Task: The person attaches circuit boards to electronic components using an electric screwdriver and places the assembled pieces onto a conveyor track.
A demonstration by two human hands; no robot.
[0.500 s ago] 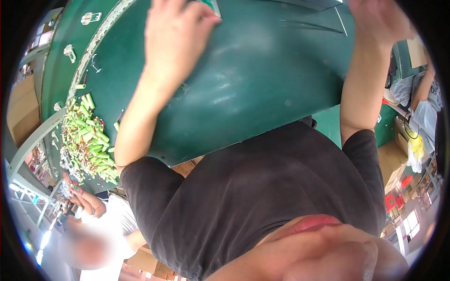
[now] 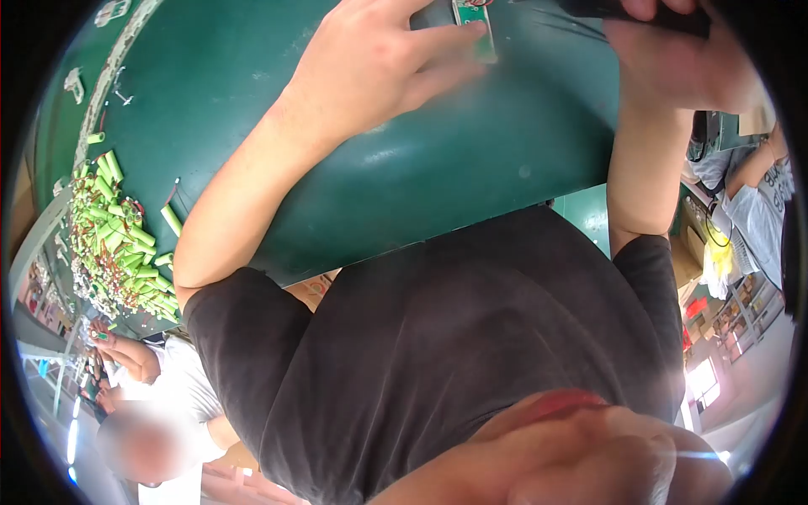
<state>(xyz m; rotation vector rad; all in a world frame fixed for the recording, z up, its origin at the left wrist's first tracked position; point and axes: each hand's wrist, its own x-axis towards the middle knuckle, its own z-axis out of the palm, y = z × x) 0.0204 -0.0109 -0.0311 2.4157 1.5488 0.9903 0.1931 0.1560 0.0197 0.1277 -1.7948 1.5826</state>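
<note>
My left hand (image 2: 370, 67) reaches in from the left, its fingers at a small green circuit board (image 2: 471, 15) with a pale edge and red wires at its top. One fingertip lies over the board's face, and a lower finger beside it is blurred. At the upper right, my right hand (image 2: 690, 67) is wrapped round a dark, elongated object (image 2: 686, 18), which the frame's top edge cuts off. The two hands are apart above the green tabletop (image 2: 421, 168).
A heap of green cylinders with wires (image 2: 118, 236) lies at the table's left side, one loose cylinder (image 2: 172, 220) beside it. White parts (image 2: 74, 84) sit beyond the rail. A person in white (image 2: 168, 379) is at lower left, another person (image 2: 753, 189) at far right.
My left hand and the circuit board have moved right, towards my right hand. The dark object now shows in my right hand. The whole view has shifted, with the heap further left.
</note>
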